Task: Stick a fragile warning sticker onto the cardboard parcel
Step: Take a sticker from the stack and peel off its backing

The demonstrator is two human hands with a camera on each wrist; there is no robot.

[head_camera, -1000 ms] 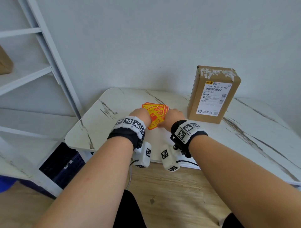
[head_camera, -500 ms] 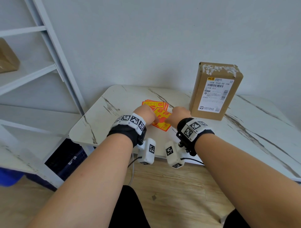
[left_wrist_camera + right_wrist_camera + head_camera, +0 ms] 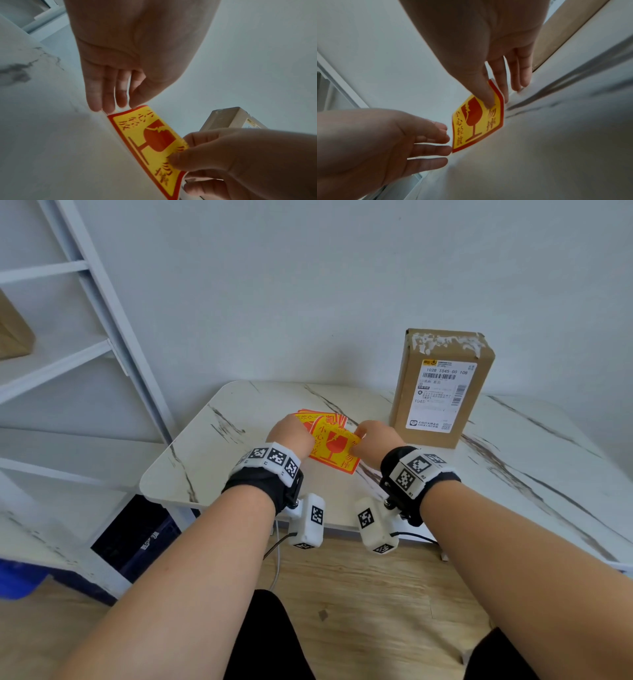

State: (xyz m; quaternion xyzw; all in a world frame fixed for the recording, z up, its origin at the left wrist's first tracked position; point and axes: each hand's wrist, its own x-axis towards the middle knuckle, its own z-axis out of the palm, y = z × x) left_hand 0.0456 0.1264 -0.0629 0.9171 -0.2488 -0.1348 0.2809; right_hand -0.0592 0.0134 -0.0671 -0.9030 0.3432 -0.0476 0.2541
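A yellow fragile sticker (image 3: 334, 445) with a red border and a broken-glass symbol is tilted up off the table between my hands. My right hand (image 3: 373, 436) pinches its right edge; in the right wrist view the thumb lies on the sticker (image 3: 476, 121) face and the fingers sit behind it. My left hand (image 3: 291, 433) has straight fingers, whose tips (image 3: 109, 106) touch the sticker (image 3: 154, 135) at its far corner. The cardboard parcel (image 3: 442, 388) stands upright just right of my right hand, with a white shipping label facing me.
More yellow stickers (image 3: 308, 416) lie fanned out under and behind the held one on the white marble table (image 3: 239, 405). A white shelf frame (image 3: 102, 344) stands to the left, with a dark crate (image 3: 137, 535) on the floor below it.
One sticker has come off the pile and nearer to me, pinched in my right hand; its face now shows between my hands. The parcel has not moved.
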